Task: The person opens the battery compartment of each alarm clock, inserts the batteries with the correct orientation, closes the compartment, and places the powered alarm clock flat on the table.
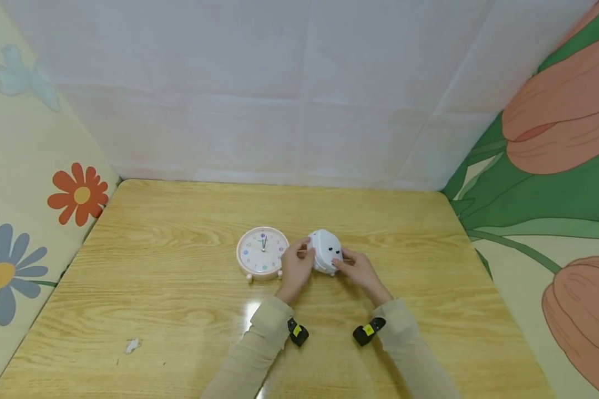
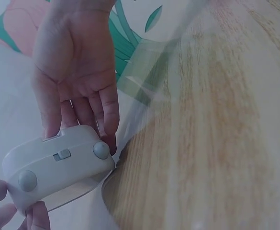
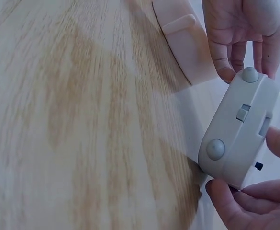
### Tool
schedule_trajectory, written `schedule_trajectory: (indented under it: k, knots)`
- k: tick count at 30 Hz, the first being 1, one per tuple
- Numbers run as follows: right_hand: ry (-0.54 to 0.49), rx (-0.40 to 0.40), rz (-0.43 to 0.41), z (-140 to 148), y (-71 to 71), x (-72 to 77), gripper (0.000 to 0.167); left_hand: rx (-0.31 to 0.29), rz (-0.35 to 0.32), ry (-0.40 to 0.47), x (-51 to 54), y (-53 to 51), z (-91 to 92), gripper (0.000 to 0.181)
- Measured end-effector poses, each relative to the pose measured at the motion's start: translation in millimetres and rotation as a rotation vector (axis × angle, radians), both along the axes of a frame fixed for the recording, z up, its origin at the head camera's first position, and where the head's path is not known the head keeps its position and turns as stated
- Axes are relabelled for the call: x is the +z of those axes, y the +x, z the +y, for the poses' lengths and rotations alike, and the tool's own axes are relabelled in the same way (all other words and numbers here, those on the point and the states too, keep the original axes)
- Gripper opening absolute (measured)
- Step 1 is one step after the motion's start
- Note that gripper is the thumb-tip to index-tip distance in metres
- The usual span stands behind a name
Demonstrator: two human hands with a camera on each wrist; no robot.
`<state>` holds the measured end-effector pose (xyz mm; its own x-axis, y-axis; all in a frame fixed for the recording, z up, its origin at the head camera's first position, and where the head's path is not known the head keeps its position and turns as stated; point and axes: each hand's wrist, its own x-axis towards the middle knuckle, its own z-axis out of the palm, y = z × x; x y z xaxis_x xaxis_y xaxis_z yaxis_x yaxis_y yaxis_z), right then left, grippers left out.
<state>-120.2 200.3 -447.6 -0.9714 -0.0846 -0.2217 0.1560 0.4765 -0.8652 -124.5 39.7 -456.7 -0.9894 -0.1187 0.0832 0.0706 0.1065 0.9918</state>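
Note:
Both hands hold a small white alarm clock [image 1: 324, 252] over the middle of the table, its back with two small black knobs showing in the head view. My left hand [image 1: 298, 269] grips one side with thumb and fingers; my right hand [image 1: 364, 274] pinches the opposite side. Two rounded feet and a small slide switch show on the clock's underside [image 2: 63, 163] in the left wrist view. The right wrist view shows the same underside [image 3: 240, 124] and one black knob. The clock's face is hidden. Close beside the left hand lies a pink round alarm clock [image 1: 257, 260], face up.
The wood-grain table [image 1: 189, 316] carries a small white scrap [image 1: 132, 346] at its left front. White cloth [image 1: 259, 111] hangs behind the far edge. Flower-patterned panels [image 1: 25, 166] border the left side and the right side. Each wrist wears a black camera [image 1: 298, 332].

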Motion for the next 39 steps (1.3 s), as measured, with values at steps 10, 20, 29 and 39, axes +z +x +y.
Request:
schedule_trajectory:
  k: [10,20,29,39]
  knots:
    - [-0.074,-0.018,-0.058,-3,0.7,1.7,0.046,-0.005,-0.04,0.023,4.2,0.7,-1.5,0.029]
    - [-0.121,-0.011,-0.071,-5,0.9,4.1,0.044,0.0,-0.016,0.03,4.8,-2.0,-0.2,0.028]
    - [-0.221,-0.005,-0.121,-7,1.0,5.1,0.042,-0.038,-0.039,0.037,9.3,-0.8,2.8,0.027]
    - [-0.212,-0.071,-0.16,-11,0.1,6.9,0.041,-0.038,-0.057,0.041,12.5,-0.2,5.8,0.033]
